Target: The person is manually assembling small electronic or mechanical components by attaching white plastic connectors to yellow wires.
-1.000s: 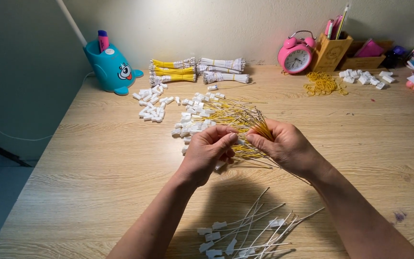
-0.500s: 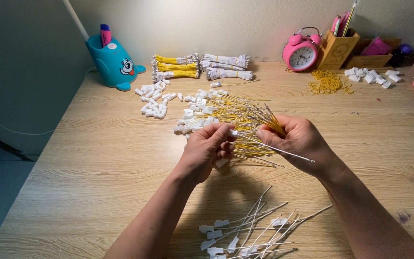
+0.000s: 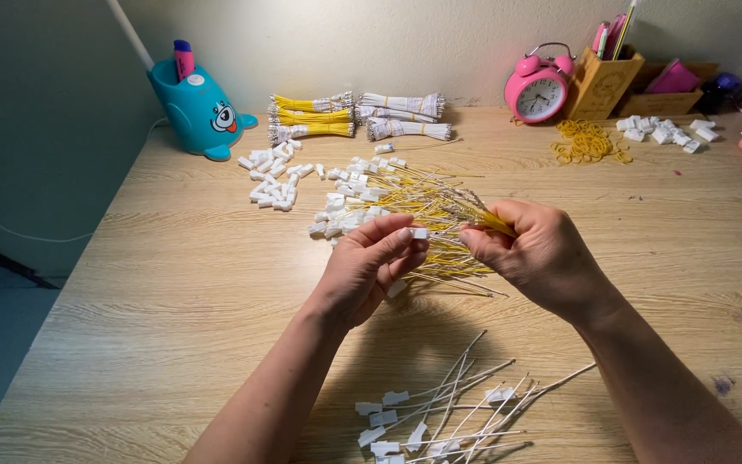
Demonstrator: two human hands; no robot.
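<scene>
1. Head view, the only one here: the small white connector [image 3: 420, 233] sits right at the fingertips of the left hand [image 3: 369, 268], pinched between thumb and forefinger, just above the wooden desk [image 3: 173, 283]. The right hand [image 3: 536, 255] is just beside it, its fingers pressed together around one end of a bunch of yellow wires [image 3: 427, 210] that fan out to the left over the loose pile.
2. Compared to half a second ago, the hands have come closer together. Back then the right hand was pulling a thin wire off to the right; now its fingertips are nearly touching the connector.
3. Fingers: left ones curled in, thumb and index clamped on the connector. Right ones closed tight on the yellow bundle; can't tell if a single wire tip is in the connector.
4. Finished white wires with connectors [image 3: 440, 412] lie near the desk's front edge, below both wrists.
</scene>
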